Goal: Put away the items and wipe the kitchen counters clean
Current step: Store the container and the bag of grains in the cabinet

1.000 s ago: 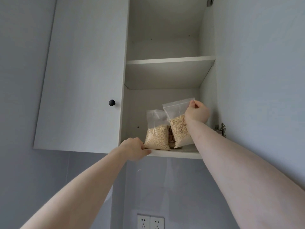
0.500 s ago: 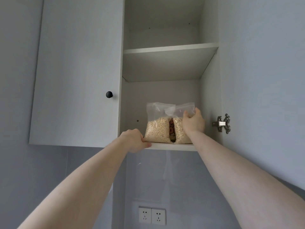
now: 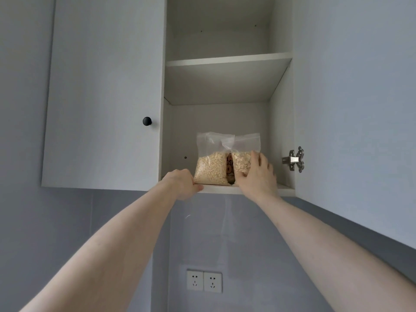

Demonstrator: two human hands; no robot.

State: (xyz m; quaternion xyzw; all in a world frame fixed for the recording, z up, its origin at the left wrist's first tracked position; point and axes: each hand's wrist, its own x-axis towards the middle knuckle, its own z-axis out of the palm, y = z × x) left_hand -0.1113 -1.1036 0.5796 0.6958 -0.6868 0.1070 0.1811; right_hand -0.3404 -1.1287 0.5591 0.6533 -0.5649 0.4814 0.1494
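Two clear zip bags of oat flakes stand side by side on the bottom shelf (image 3: 286, 190) of an open wall cabinet. The left bag (image 3: 209, 168) stands free. My right hand (image 3: 256, 179) lies against the front of the right bag (image 3: 242, 162), fingers spread over it and thumb at its lower left corner. A dark printed packet (image 3: 229, 168) shows in the gap between the bags. My left hand (image 3: 182, 184) grips the shelf's front edge just left of the bags, fingers curled over the top and thumb under.
The upper shelf (image 3: 227, 60) holds nothing visible. A closed cabinet door (image 3: 103, 93) with a black knob (image 3: 147, 121) is on the left. The open door (image 3: 355, 97) with its metal hinge (image 3: 295, 159) stands on the right. Two wall sockets (image 3: 203, 280) sit below.
My right hand lowered the right bag from the air onto the shelf beside the left bag, then slid down from its top to its front. My left hand stayed on the shelf edge.
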